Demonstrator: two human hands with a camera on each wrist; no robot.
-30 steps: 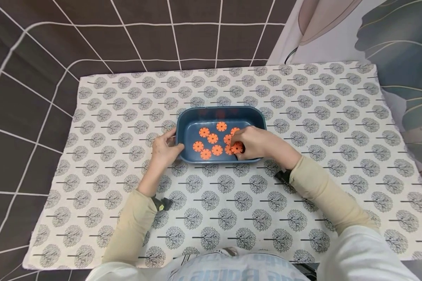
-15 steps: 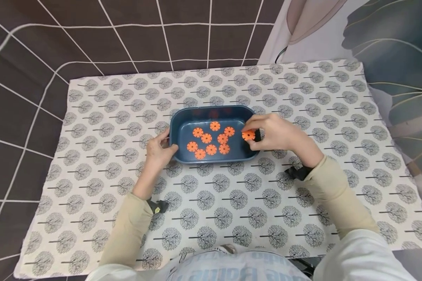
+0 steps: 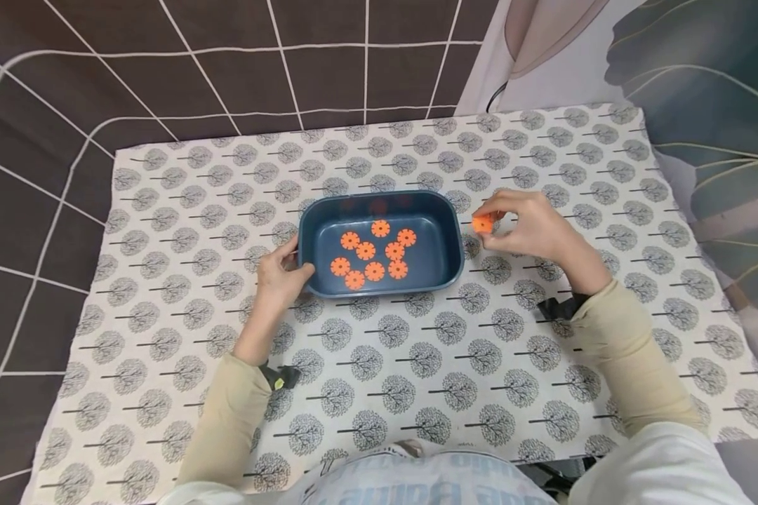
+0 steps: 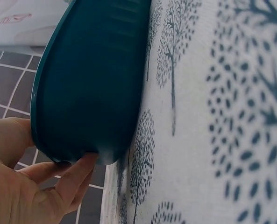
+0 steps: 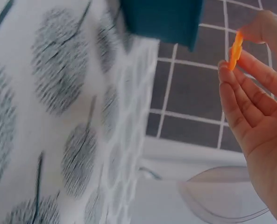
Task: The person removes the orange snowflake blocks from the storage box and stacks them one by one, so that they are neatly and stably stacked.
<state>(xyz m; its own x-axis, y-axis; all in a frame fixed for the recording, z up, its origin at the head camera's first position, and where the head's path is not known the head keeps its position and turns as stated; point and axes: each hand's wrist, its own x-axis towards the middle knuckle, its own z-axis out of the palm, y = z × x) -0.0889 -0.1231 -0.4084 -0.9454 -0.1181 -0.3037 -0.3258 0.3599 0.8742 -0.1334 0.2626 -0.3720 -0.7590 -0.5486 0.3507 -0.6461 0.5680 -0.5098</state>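
A dark blue rectangular tub [image 3: 432, 256] with rounded corners stands on the cloth. Several orange notched discs [image 3: 360, 250], each with a small centre hole, lie on its floor, some touching. My left hand [image 3: 276, 282] grips the tub's left end, thumb over the rim and fingers against the outer wall, as the left wrist view [image 4: 40, 186] confirms. Off the tub's right side, my right hand [image 3: 533, 226] pinches one orange notched disc [image 3: 482, 224] between thumb and fingers. In the right wrist view that disc [image 5: 235, 53] is seen edge-on, apart from the tub.
A white cloth [image 3: 404, 393] printed with grey trees covers the table. Behind and to the left hangs a dark covering [image 3: 246, 81] with white grid lines. A patterned curtain [image 3: 720, 140] is at the right.
My right hand has lifted one orange disc out of the tub and carried it right, past the rim. My left hand keeps its hold on the tub. The head view has shifted slightly.
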